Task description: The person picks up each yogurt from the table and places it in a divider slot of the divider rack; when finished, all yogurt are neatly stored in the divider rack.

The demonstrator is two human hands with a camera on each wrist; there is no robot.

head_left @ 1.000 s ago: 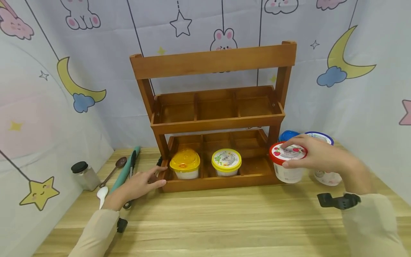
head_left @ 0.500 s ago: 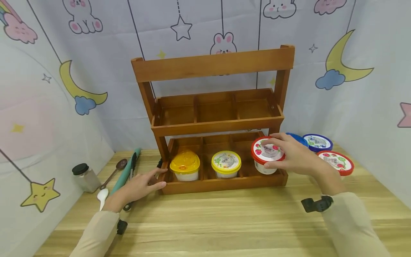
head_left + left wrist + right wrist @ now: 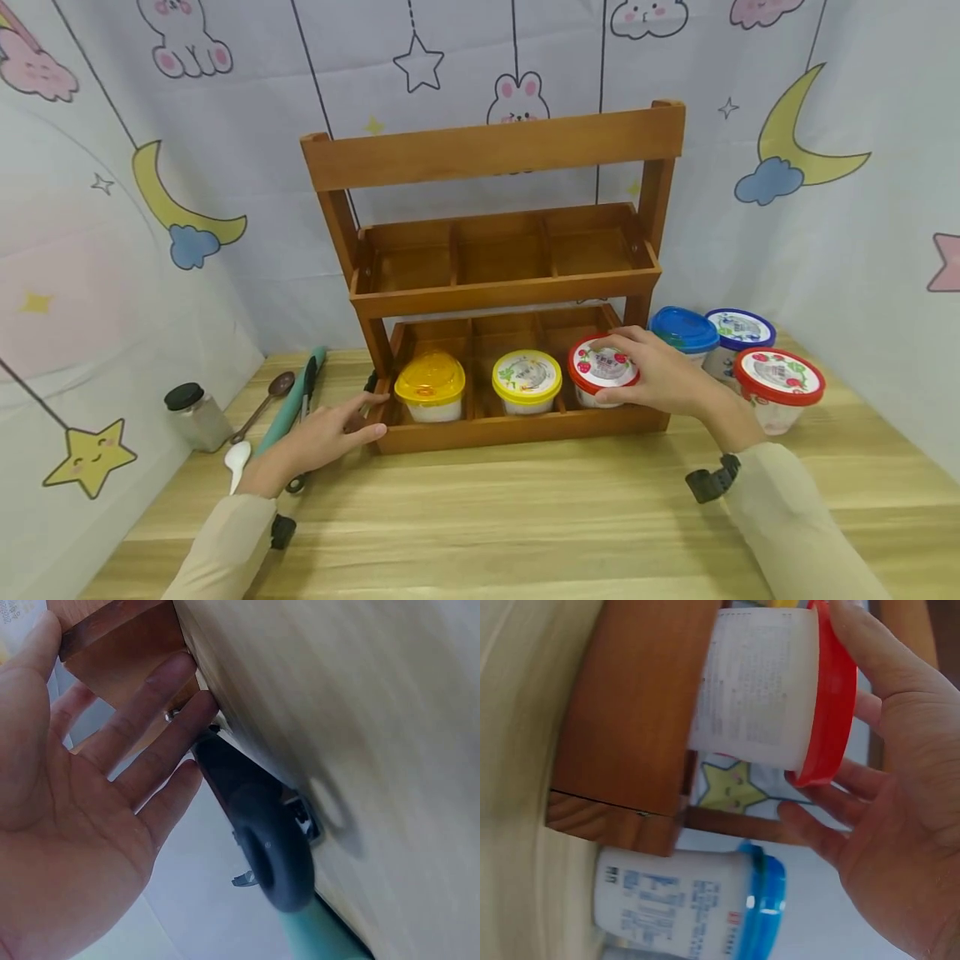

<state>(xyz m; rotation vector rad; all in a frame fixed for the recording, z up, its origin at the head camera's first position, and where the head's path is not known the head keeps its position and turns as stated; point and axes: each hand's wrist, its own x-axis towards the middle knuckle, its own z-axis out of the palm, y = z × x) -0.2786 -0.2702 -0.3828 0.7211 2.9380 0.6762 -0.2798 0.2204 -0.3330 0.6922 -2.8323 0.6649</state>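
My right hand [image 3: 663, 375] holds a red-lidded tub [image 3: 600, 364] by its lid, in the right compartment of the lower tier of a wooden rack [image 3: 487, 158]. Seen from the right wrist, thumb and fingers span the red lid [image 3: 832, 697], and the front board hides the tub's base. My left hand [image 3: 326, 433] rests its fingertips against the rack's lower left end. In the left wrist view its fingers [image 3: 142, 735] lie fairly straight beside the wood. A domed yellow-lidded tub [image 3: 431, 383] stands in the left compartment, a flat yellow-lidded tub [image 3: 527, 379] in the middle one.
Right of the rack stand a blue-lidded tub [image 3: 684, 329], a dark-blue-rimmed tub [image 3: 741, 327] and another red-lidded tub [image 3: 780, 375]. On the left lie a black-capped jar [image 3: 197, 419], a brown spoon [image 3: 281, 383], a white spoon [image 3: 237, 457] and a teal-handled utensil [image 3: 283, 417].
My right hand has carried the red-lidded tub leftward from beside the rack, then lowered it into the lower right compartment. My left hand has stayed at the rack's left end.
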